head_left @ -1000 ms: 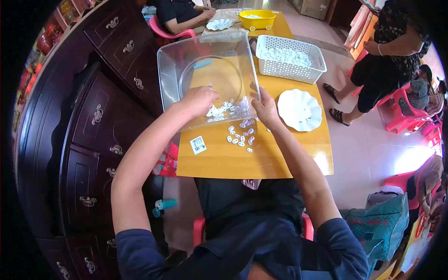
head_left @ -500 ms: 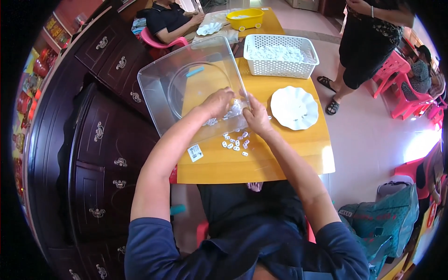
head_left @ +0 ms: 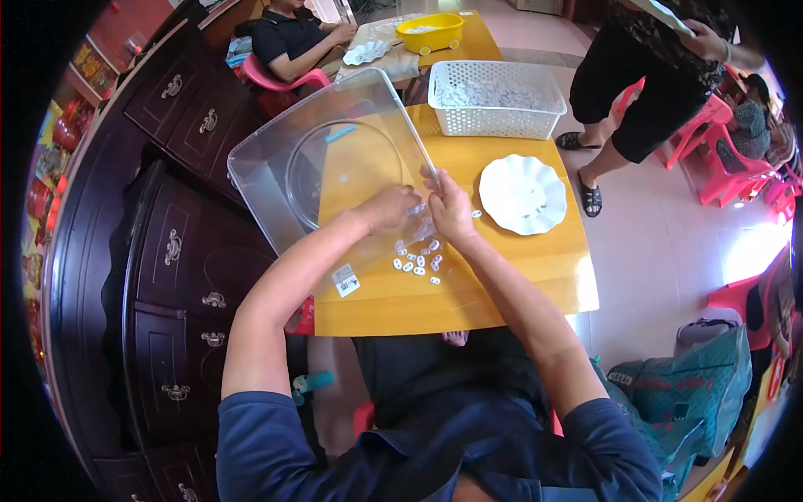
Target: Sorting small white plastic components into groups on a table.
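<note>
A large clear plastic bin (head_left: 266,186) stands tilted on the yellow table, its near right corner toward me. Inside that corner my left hand (head_left: 390,209) has its fingers curled round small white pieces, which show only partly at the fingertips. My right hand (head_left: 452,209) grips the bin's right rim, thumb and fingers closed on the edge. On the table just below lie several small white oval pieces with two dark holes (head_left: 420,270). To the right of my right hand is a white scalloped plate (head_left: 510,186) with a few pieces in it.
A white perforated basket (head_left: 493,125) full of white pieces stands behind the plate. Farther off are a yellow tub (head_left: 431,38) and a seated person. Another person stands at the right. Dark drawers (head_left: 180,243) line the left; a teal bag (head_left: 694,393) lies lower right.
The bin has shifted slightly left, and both hands have moved a little with it. Fewer white pieces show in its corner by my left hand. The standing person now holds something white and flat.
</note>
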The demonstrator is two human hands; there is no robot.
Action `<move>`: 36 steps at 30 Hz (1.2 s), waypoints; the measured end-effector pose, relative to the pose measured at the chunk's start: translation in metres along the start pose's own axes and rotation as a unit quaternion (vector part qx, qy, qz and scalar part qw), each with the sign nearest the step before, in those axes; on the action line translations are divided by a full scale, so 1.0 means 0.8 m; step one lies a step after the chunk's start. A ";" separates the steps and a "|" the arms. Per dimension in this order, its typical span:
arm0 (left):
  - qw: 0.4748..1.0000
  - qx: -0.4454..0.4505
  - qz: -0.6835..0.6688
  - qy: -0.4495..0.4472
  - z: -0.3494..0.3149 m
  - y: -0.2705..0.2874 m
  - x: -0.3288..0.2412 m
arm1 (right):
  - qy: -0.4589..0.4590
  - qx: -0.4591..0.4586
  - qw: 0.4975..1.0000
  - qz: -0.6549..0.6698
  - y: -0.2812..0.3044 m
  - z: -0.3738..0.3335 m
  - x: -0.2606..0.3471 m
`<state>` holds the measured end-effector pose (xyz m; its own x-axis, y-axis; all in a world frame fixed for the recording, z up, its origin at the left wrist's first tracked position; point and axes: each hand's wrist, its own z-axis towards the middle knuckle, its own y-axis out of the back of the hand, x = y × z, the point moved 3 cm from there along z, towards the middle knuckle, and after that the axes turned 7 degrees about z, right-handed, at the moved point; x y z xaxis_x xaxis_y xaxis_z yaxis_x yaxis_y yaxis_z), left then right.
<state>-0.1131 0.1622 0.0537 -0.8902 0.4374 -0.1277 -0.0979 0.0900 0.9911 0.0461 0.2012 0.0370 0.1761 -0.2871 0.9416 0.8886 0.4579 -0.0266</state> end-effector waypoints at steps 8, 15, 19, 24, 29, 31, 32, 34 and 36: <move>0.890 -0.398 -0.122 0.185 -0.078 0.143 -0.041 | -0.073 -0.141 0.961 0.225 -0.004 0.014 -0.030; 0.745 -0.470 -0.232 0.414 -0.265 0.232 -0.062 | -0.157 -0.115 0.900 0.391 -0.057 0.005 0.007; 0.822 -0.337 -0.101 0.448 -0.276 0.255 -0.062 | -0.154 -0.085 0.880 0.441 -0.091 0.000 0.009; 0.809 -0.443 -0.085 0.376 -0.279 0.264 -0.084 | -0.183 -0.047 0.847 0.497 -0.130 -0.015 0.000; 0.807 -0.484 0.061 0.332 -0.258 0.270 -0.126 | -0.233 -0.119 0.770 0.583 -0.151 -0.005 -0.025; 0.807 -0.481 0.128 0.316 -0.253 0.274 -0.138 | -0.237 -0.123 0.757 0.596 -0.164 0.000 -0.023; 0.811 -0.475 0.129 0.316 -0.254 0.275 -0.142 | -0.251 -0.127 0.751 0.597 -0.174 -0.001 -0.017; 0.791 -0.474 0.219 0.318 -0.256 0.277 -0.152 | -0.256 -0.144 0.740 0.606 -0.191 0.004 -0.006; 0.791 -0.469 0.226 0.321 -0.258 0.278 -0.153 | -0.262 -0.159 0.730 0.611 -0.200 0.006 0.000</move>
<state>-0.1180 -0.0558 0.2970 -0.9418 -0.3362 -0.0057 0.2754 -0.7810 0.5605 -0.0985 0.1321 0.0427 0.8068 0.5723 0.1466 0.2718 -0.1393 -0.9522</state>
